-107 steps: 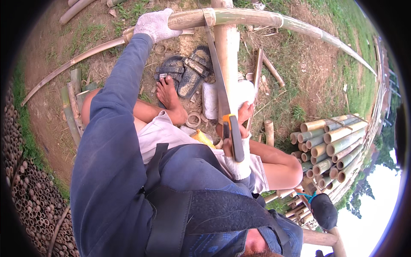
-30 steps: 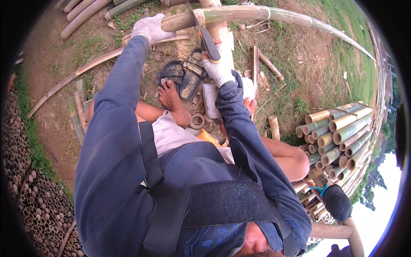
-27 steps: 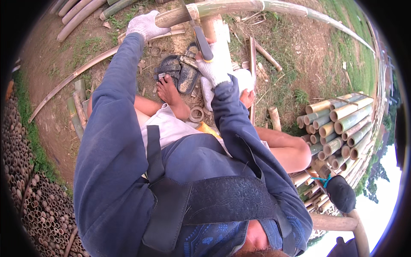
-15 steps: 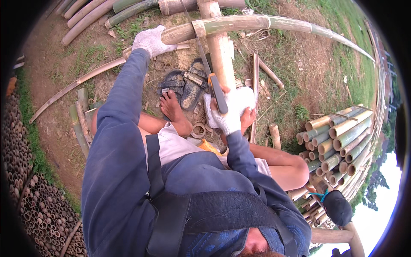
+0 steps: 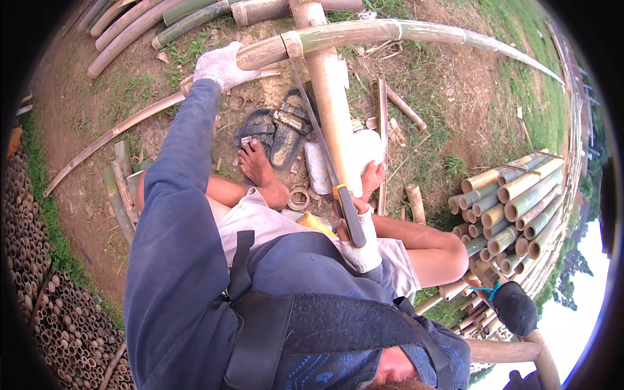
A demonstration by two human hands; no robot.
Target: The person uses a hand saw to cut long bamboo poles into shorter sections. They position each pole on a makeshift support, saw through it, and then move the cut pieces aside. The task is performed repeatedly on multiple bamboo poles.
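Observation:
Near the left end of a long bamboo pole (image 5: 351, 36), my left hand (image 5: 222, 67), in a whitish knit glove, is wrapped round it. The pole lies across a thick pale bamboo post (image 5: 328, 97). My right hand (image 5: 361, 244), gloved with bare fingertips, grips the black and orange handle of a handsaw (image 5: 351, 218) close to my lap. The saw's long thin blade runs up and left, its far end at the pole beside a joint, just right of my left hand. Dark sandals (image 5: 276, 133) lie on the ground below the pole.
Bamboo poles are stacked at right (image 5: 513, 201) and upper left (image 5: 140, 26). A pile of cut bamboo ends (image 5: 71, 325) fills the lower left. A bamboo ring (image 5: 299, 198), a white block (image 5: 317, 168) and offcuts lie around my bare feet. At lower right is a dark cap (image 5: 515, 309).
My right hand has drawn the saw back toward my body, down and slightly right. My left hand keeps its hold on the bamboo pole. The whole view has shifted slightly.

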